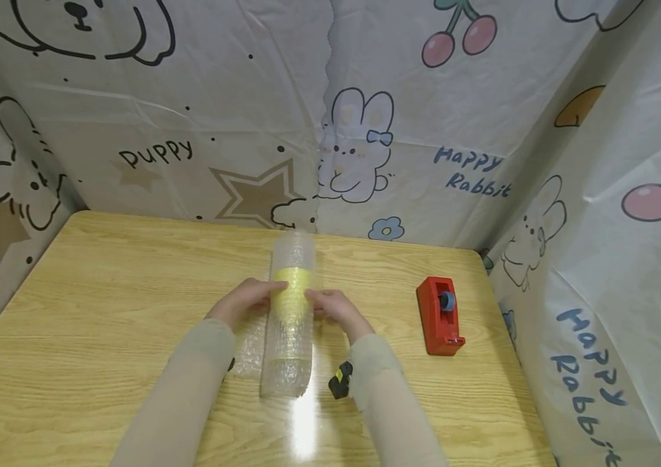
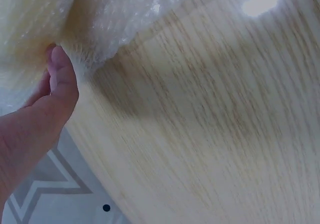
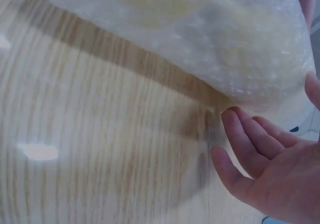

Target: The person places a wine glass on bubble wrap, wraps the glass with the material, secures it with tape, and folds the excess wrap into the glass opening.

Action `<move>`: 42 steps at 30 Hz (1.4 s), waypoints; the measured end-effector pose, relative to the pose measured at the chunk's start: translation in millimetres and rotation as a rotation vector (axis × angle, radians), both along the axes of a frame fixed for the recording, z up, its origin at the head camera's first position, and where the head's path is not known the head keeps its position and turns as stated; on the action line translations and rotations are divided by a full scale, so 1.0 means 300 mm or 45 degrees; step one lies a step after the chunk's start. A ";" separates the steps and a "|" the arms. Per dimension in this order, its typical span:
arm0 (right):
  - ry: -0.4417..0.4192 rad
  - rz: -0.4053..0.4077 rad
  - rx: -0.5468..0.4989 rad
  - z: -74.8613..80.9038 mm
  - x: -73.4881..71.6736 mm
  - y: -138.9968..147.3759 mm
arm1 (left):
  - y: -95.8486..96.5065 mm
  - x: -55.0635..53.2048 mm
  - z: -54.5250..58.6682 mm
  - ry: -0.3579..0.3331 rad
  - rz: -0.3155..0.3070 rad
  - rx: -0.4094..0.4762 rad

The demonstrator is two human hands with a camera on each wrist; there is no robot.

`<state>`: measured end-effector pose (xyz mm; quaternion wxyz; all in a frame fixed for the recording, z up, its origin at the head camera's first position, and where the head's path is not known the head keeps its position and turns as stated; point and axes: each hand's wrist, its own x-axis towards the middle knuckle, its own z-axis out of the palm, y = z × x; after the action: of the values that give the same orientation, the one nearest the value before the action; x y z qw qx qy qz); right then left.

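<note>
Gripping one bubble-wrap roll (image 1: pixel 292 318) on the table (image 1: pixel 132 305), we had the left hand (image 1: pixel 246 299) and right hand (image 1: pixel 338 309) closed on opposite sides, thumbs on top, fingers curved alongside; one red tape dispenser (image 1: pixel 438 324) sat to the right.

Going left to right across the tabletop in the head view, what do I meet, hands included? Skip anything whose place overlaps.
Left hand → bubble-wrapped roll with yellow showing through → right hand → red tape dispenser.
</note>
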<state>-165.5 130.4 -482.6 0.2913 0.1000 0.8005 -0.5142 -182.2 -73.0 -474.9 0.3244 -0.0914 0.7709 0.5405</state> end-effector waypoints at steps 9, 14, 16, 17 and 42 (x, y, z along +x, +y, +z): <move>0.010 -0.022 0.042 0.019 0.004 -0.018 | 0.010 -0.004 0.026 0.106 -0.034 -0.097; 0.012 -0.003 0.042 0.019 0.001 -0.008 | 0.022 0.003 0.028 0.085 -0.009 -0.147; 0.013 0.004 0.027 0.015 0.001 0.001 | 0.025 0.003 0.024 0.077 0.008 -0.119; 0.014 0.010 0.018 0.012 0.001 0.006 | 0.026 0.002 0.022 0.072 0.012 -0.102; -0.041 0.045 -0.115 -0.025 0.013 0.009 | 0.035 0.016 0.025 -0.066 -0.061 -0.071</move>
<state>-161.6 133.0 -490.0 0.3176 0.0808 0.7732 -0.5429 -177.3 -62.6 -467.4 0.3544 -0.0958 0.7790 0.5084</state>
